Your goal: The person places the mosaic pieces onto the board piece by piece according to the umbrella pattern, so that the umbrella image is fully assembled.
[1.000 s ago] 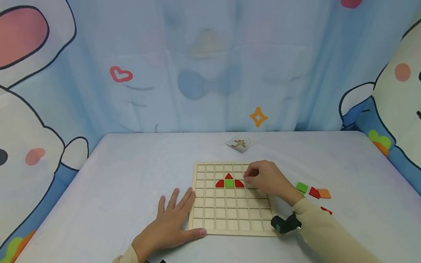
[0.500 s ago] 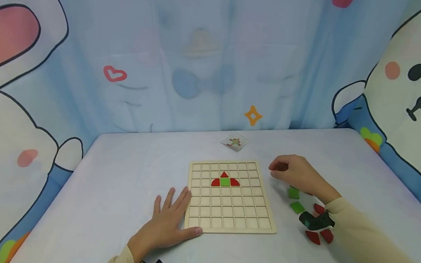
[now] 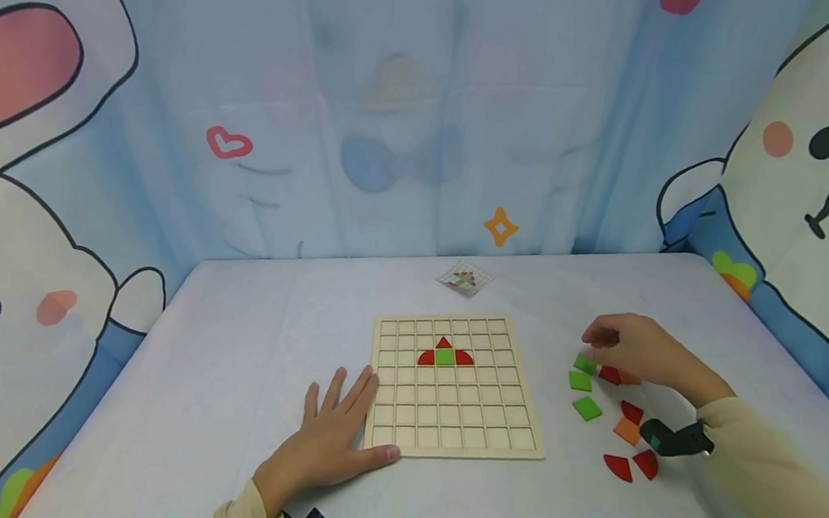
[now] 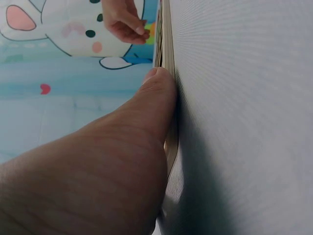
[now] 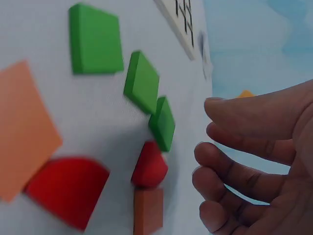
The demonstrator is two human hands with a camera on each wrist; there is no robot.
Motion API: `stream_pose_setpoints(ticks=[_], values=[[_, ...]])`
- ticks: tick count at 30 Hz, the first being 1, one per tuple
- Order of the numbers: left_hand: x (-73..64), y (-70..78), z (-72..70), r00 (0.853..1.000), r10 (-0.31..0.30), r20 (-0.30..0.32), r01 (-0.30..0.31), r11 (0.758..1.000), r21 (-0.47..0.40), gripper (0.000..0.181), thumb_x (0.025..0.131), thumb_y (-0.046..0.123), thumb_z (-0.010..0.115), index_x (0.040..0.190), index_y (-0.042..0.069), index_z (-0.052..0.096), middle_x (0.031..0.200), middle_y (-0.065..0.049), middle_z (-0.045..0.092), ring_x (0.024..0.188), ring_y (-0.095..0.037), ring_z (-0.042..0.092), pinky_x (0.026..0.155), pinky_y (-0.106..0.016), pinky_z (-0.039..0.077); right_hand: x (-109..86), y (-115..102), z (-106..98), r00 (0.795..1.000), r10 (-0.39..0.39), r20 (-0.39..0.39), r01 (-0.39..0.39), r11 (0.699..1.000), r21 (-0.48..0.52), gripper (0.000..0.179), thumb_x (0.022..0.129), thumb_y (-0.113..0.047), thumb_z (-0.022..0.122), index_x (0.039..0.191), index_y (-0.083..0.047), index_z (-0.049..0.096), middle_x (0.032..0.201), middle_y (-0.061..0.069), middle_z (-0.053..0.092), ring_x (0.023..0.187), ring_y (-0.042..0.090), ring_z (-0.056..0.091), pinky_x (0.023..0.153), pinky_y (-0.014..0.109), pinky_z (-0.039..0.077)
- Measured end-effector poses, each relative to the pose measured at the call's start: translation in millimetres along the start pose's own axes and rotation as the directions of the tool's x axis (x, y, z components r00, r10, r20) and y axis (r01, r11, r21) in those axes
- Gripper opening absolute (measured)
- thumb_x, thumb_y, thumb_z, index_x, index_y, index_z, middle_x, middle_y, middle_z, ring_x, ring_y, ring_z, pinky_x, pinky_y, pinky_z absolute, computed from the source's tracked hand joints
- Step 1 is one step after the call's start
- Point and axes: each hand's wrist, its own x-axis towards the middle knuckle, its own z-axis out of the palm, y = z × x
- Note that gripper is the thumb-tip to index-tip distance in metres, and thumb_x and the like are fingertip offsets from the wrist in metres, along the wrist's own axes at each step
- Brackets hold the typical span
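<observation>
A wooden grid board (image 3: pixel 443 438) lies on the table. In its upper part sit a green square tile (image 3: pixel 444 357), a red triangle tile (image 3: pixel 444 343) above it and a red quarter-round tile (image 3: pixel 463 358) on either side. My left hand (image 3: pixel 332 441) rests with spread fingers at the board's left edge, thumb on the lower left corner. Over loose tiles to the right hovers my right hand (image 3: pixel 639 353). In the right wrist view its fingers are loosely bent, nothing between them, apart from the green tile (image 5: pixel 164 125) and red tile (image 5: pixel 149 169) nearby.
Right of the board lie more loose tiles: green squares (image 3: pixel 586 408), red quarter-rounds (image 3: pixel 618 467) and an orange square (image 3: pixel 626 430). Behind the board is a small pattern card (image 3: pixel 464 278). A printed curtain (image 3: pixel 396 126) hangs along the table's back edge.
My right hand has moved right, from over the board to above the loose tiles. My left hand keeps its place on the board; the tiles in the grid look the same.
</observation>
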Motion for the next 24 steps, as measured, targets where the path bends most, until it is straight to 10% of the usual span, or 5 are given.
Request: stream_pose_setpoints(ticks=[9,24], values=[[0.0,0.8,-1.0,1.000,0.005,-0.003,-0.005,1.000,-0.002,0.110,0.096,0.073,0.064,0.172,0.006,0.021,0.179,-0.007,0.012,0.163,-0.043,-0.004,0.121,-0.072,-0.007,-6.8,20,-6,0.980,0.069,0.188,-0.065,0.998,-0.026,0.022,0.093,-0.013,0.082,0.102,0.002,0.069,0.093,0.008,0.063,0.085,0.026,0.057,0.074,0.040,0.055],[0.2,1.4,-1.5,1.000,0.004,0.002,-0.004,1.000,-0.012,0.110,0.096,0.074,0.063,0.172,0.007,0.021,0.180,-0.006,0.010,0.163,-0.042,-0.005,0.121,-0.071,-0.008,0.0,17,-4,0.997,0.050,0.057,-0.050,0.999,-0.006,0.015,0.095,-0.004,0.076,0.098,-0.001,0.061,0.088,0.007,0.059,0.079,0.025,0.055,0.067,0.038,0.053]])
